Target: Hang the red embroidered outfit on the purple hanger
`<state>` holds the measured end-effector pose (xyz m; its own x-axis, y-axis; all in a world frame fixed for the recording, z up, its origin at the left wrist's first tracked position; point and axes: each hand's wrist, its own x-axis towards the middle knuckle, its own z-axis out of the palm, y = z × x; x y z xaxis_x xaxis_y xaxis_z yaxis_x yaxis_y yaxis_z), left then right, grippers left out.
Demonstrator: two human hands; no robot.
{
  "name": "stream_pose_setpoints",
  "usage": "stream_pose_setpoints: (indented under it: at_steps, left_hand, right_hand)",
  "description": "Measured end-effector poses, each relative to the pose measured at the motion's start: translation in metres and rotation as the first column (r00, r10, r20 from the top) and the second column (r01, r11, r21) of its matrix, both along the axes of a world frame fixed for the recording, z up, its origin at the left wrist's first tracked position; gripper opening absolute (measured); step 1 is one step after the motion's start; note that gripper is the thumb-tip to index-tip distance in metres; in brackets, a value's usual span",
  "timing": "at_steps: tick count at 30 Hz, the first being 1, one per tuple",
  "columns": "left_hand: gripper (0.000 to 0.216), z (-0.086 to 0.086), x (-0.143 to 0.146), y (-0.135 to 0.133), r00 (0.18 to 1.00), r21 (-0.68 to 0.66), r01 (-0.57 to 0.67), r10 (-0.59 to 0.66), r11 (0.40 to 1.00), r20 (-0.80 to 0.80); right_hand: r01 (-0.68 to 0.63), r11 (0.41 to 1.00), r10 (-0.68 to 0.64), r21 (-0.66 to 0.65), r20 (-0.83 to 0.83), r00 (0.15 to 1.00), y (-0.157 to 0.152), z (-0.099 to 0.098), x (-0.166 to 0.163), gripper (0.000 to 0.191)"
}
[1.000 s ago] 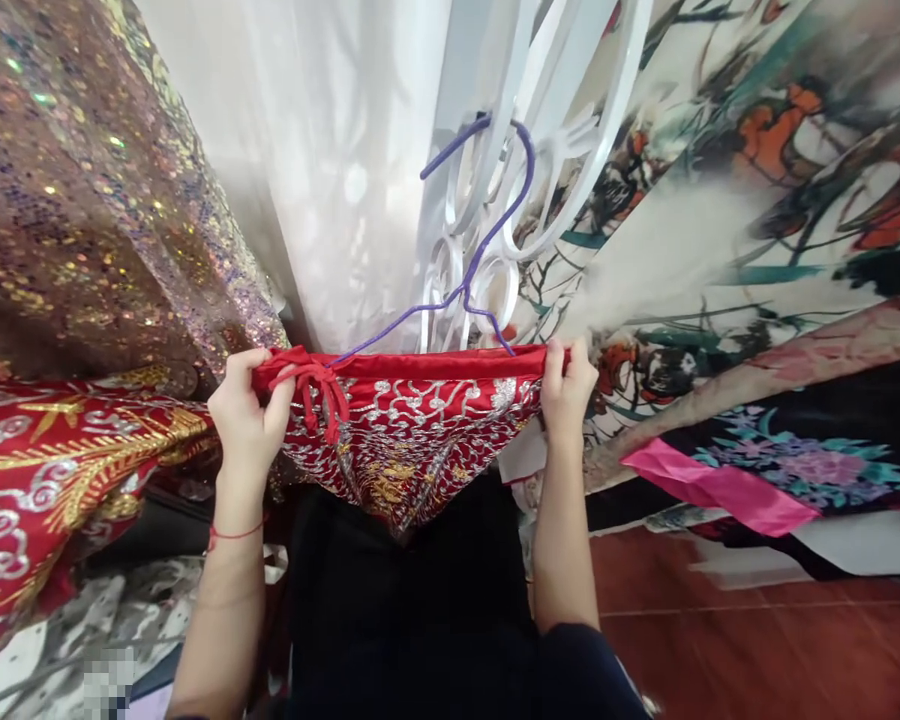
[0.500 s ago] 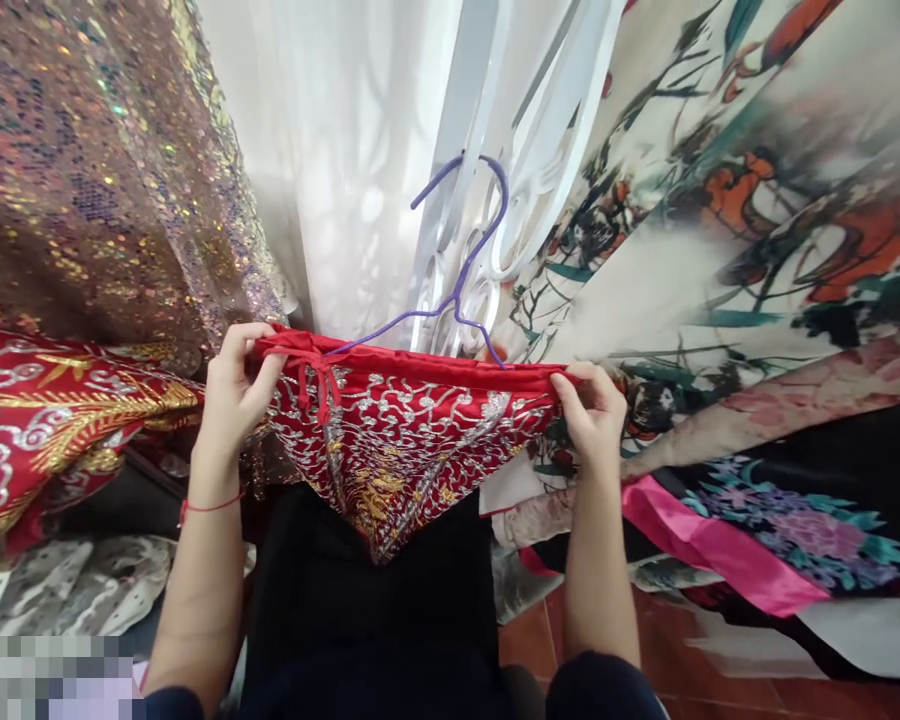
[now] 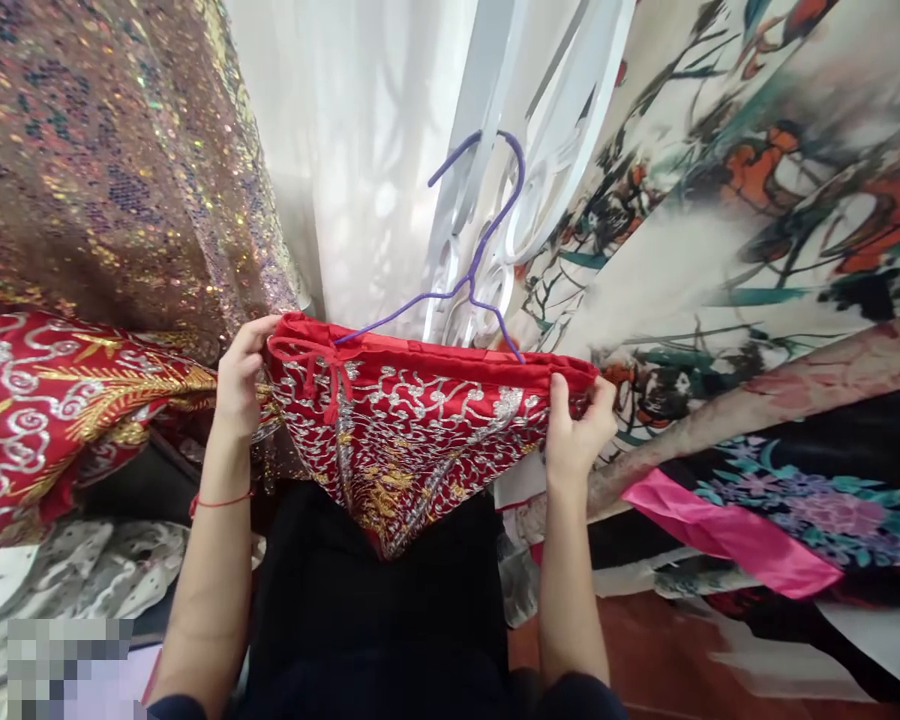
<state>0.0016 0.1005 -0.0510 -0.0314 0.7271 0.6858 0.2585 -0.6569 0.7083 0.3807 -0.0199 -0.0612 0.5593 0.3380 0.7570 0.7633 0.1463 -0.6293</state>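
At centre frame, a red embroidered garment (image 3: pixel 412 420) hangs from a purple hanger (image 3: pixel 487 250). Its top edge is stretched level and its lower part falls to a point over black clothing (image 3: pixel 375 600).

- Hanger: the hook is caught on a white metal grille (image 3: pixel 547 130), in front of a white curtain (image 3: pixel 360 150). The shoulders run down into the garment's top hem.
- Left hand (image 3: pixel 240 375): fingers and thumb are clamped on the left end of the hem, just beside a knotted red tie cord (image 3: pixel 322 375). There is a red string bracelet (image 3: pixel 221 500) on the wrist.
- Right hand (image 3: pixel 576 430): pinched shut on the right end of the hem, thumb on the front.
- Step in hand (judgement): the hem is being pulled taut and squared along the hanger.
- Next move (judgement): it calls for an even pull from both ends so the slippery satin does not slide off one shoulder. The hook must stay seated on the grille.

Surroundings:
- Left: sequinned fabric (image 3: pixel 105 170) above and a red-and-gold embroidered cloth (image 3: pixel 60 400) below.
- Right: a painted-print fabric (image 3: pixel 757 200) and a pink sash (image 3: pixel 727 530) over dark floral cloth.
- Below these: a red tiled floor (image 3: pixel 667 660).
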Motion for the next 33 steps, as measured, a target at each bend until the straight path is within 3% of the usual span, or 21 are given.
stream_pose_setpoints:
  at_steps: [2, 4, 5, 7, 9, 11, 14, 19, 23, 30, 33]
  left_hand:
    - [0.038, 0.001, 0.008, -0.008, 0.994, 0.004, -0.108, 0.108, 0.994, 0.006]
    - [0.03, 0.002, 0.016, -0.016, 0.984, -0.005, -0.176, 0.176, 0.984, 0.01]
    - [0.029, 0.002, 0.02, -0.019, 0.982, -0.016, -0.19, 0.19, 0.982, 0.008]
    - [0.027, 0.001, 0.023, -0.023, 0.979, -0.037, -0.202, 0.202, 0.979, 0.001]
    - [0.026, 0.001, 0.024, -0.025, 0.978, -0.042, -0.209, 0.209, 0.977, -0.006]
    - [0.026, 0.001, 0.022, -0.027, 0.977, -0.039, -0.214, 0.214, 0.976, -0.012]
    - [0.027, 0.001, 0.02, -0.03, 0.98, -0.046, -0.198, 0.197, 0.979, -0.017]
    - [0.031, -0.002, 0.021, -0.033, 0.978, -0.021, -0.207, 0.206, 0.978, -0.022]
    - [0.034, -0.006, 0.026, -0.031, 0.973, 0.017, -0.231, 0.231, 0.973, -0.008]
    - [0.034, -0.009, 0.033, -0.023, 0.965, 0.095, -0.255, 0.26, 0.962, -0.044]
    - [0.035, -0.005, 0.03, -0.03, 0.959, 0.134, -0.264, 0.274, 0.955, -0.068]
  right_hand:
    - [0.168, 0.98, -0.176, 0.104, 0.072, 0.982, -0.004, 0.0, -0.021, 0.034]
    - [0.176, 0.967, -0.207, 0.187, 0.167, 0.964, -0.008, -0.001, -0.053, 0.024]
    - [0.083, 0.98, -0.118, 0.181, 0.197, 0.973, -0.01, -0.001, -0.073, 0.015]
    - [-0.245, 0.969, 0.235, 0.025, 0.207, 0.95, -0.012, -0.004, -0.116, 0.008]
    - [-0.55, 0.813, 0.567, -0.193, 0.048, 0.822, -0.012, -0.009, -0.157, 0.019]
    - [-0.639, 0.727, 0.638, -0.251, -0.096, 0.764, -0.007, -0.013, -0.19, 0.026]
    - [-0.671, 0.703, 0.603, -0.237, -0.304, 0.738, 0.002, -0.017, -0.22, 0.034]
    - [-0.78, 0.617, 0.629, -0.106, -0.528, 0.57, 0.008, -0.019, -0.224, 0.035]
    - [-0.806, 0.587, 0.643, -0.07, -0.564, 0.518, -0.001, -0.022, -0.209, 0.032]
    - [-0.788, 0.609, 0.678, -0.091, -0.455, 0.577, -0.005, -0.028, -0.185, 0.027]
    - [-0.736, 0.665, 0.649, -0.125, -0.391, 0.653, 0.003, -0.031, -0.178, 0.027]
